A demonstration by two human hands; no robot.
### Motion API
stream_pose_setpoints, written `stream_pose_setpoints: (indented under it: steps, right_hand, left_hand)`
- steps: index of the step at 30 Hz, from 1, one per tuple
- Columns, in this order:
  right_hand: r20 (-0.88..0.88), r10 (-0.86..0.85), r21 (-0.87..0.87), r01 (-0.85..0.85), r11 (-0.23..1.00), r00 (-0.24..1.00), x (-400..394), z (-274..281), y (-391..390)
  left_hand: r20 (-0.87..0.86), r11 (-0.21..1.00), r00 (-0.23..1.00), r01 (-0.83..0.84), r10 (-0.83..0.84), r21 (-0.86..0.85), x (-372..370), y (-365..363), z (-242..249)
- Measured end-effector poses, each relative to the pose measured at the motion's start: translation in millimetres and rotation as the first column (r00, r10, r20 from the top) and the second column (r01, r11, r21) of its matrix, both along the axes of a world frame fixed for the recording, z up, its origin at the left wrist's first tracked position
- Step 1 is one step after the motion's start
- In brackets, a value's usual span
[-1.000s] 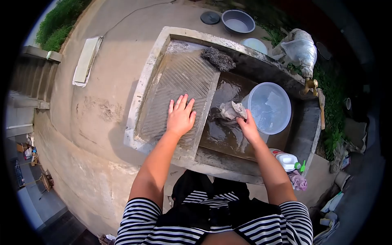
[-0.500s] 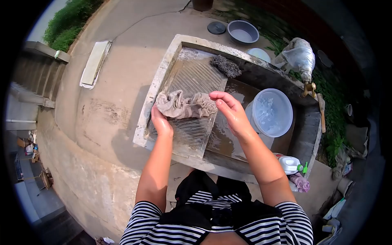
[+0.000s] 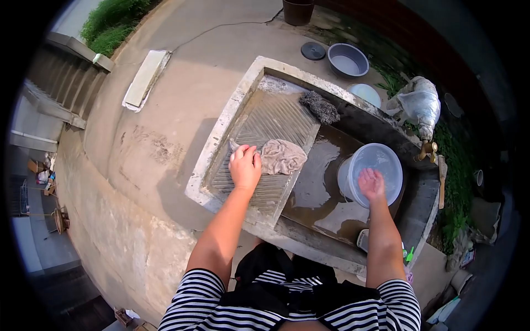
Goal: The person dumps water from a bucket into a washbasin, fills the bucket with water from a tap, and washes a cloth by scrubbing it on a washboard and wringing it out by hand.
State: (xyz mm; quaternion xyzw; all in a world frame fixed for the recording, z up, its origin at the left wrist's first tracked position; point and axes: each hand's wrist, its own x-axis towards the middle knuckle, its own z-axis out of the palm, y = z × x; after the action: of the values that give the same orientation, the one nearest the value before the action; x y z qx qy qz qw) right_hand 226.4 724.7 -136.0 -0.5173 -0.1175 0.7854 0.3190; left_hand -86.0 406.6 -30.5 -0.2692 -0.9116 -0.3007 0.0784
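Observation:
A wet, crumpled greyish cloth lies on the ridged washboard slab of a concrete sink. My left hand rests on the cloth's left end, its fingers bent over it. Inside the rim of a translucent white bucket is my right hand, palm up with the fingers slightly curled and nothing visible in it. The bucket stands in the sink's deeper basin, where shallow murky water lies.
A dark mesh bundle lies at the slab's upper edge. Beyond the sink's wall are a grey basin, a dark lid and a brass tap. A wooden brush rests on the right rim.
The cloth has come down onto the slab, with my left hand now over its left end. My right hand has moved right and into the bucket. The view has shifted slightly.

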Motion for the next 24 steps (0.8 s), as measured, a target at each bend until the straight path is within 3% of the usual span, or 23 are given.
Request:
stream_pose_setpoints:
  steps: [1, 3, 4, 5, 7, 8, 10, 12, 13, 14, 15, 16, 18, 19, 20, 22, 23, 24]
  right_hand:
    - [-0.388, 0.263, -0.075, -0.315, 0.946, 0.883, -22, 39, -16]
    - [-0.549, 0.478, 0.025, -0.559, 0.829, 0.685, -66, 68, -31]
    - [-0.642, 0.426, 0.013, -0.546, 0.838, 0.638, -95, 102, -49]
    - [-0.655, 0.488, 0.042, -0.617, 0.786, 0.576, -121, 132, -67]
    - [-0.498, 0.783, 0.232, -0.813, 0.535, 0.373, -164, 173, -105]
    - [-0.429, 0.841, 0.273, -0.841, 0.467, 0.329, -181, 182, -123]
    - [-0.023, 0.912, 0.385, -0.838, 0.387, 0.41, -211, 190, -155]
    - [0.397, 0.806, 0.466, -0.853, 0.235, 0.439, -238, 147, -165]
    - [0.396, 0.806, 0.464, -0.853, 0.238, 0.44, -246, 133, -178]
    - [0.824, 0.384, 0.421, -0.904, 0.076, 0.416, -251, 121, -194]
    - [0.94, -0.191, 0.283, -0.959, -0.031, 0.284, -251, 117, -206]
    - [0.941, -0.19, 0.278, -0.96, -0.031, 0.279, -250, 113, -212]
    - [0.858, -0.006, 0.513, -0.858, -0.039, 0.513, -247, 108, -226]
    - [0.812, 0.004, 0.582, -0.81, -0.066, 0.583, -241, 109, -234]
    - [0.808, 0.033, 0.589, -0.803, -0.095, 0.589, -232, 110, -242]
    - [0.794, 0.019, 0.598, -0.776, -0.199, 0.607, -216, 104, -252]
    - [0.796, -0.023, 0.572, -0.764, -0.299, 0.605, -215, 101, -250]
    - [0.802, -0.025, 0.565, -0.772, -0.292, 0.597, -224, 102, -242]
  left_hand:
    - [0.006, 0.998, 1.0, 0.013, -0.013, -0.067, 0, 3, 3]
    - [-0.045, 0.988, 0.998, 0.032, -0.04, -0.152, 2, 3, -3]
    - [-0.04, 0.987, 0.998, 0.037, -0.043, -0.158, 5, 2, -5]
    - [-0.036, 0.983, 0.999, 0.032, -0.039, -0.181, 4, 4, -4]
    - [-0.036, 0.979, 0.999, 0.023, -0.031, -0.2, 5, 6, -5]
    - [-0.049, 0.979, 0.998, 0.04, -0.05, -0.198, 5, 5, -7]
    - [-0.069, 0.979, 0.995, 0.055, -0.07, -0.198, 3, 6, 2]
    - [-0.336, 0.967, 0.939, -0.15, 0.074, -0.204, 2, 10, 15]
    - [-0.335, 0.959, 0.933, -0.203, 0.128, -0.199, -4, 11, 11]
    - [-0.331, 0.959, 0.935, -0.199, 0.125, -0.202, -9, 8, 8]
    - [-0.098, 0.985, 0.995, -0.03, 0.014, -0.169, -13, 2, 7]
    - [0.131, 0.988, 0.985, 0.125, -0.112, -0.095, -17, -2, 6]
    - [0.089, 0.992, 0.988, 0.127, -0.125, -0.015, -3, -9, 5]
    - [0.124, 0.982, 0.974, 0.187, -0.188, 0.021, 7, -15, 10]
    - [0.155, 0.968, 0.955, 0.245, -0.251, 0.061, 15, -20, 15]
    - [0.015, 0.937, 0.939, 0.341, -0.343, 0.081, 30, -29, 20]
    - [0.02, 0.923, 0.925, 0.377, -0.379, 0.078, 28, -32, 9]
    - [0.03, 0.92, 0.922, 0.383, -0.386, 0.08, 17, -27, 8]
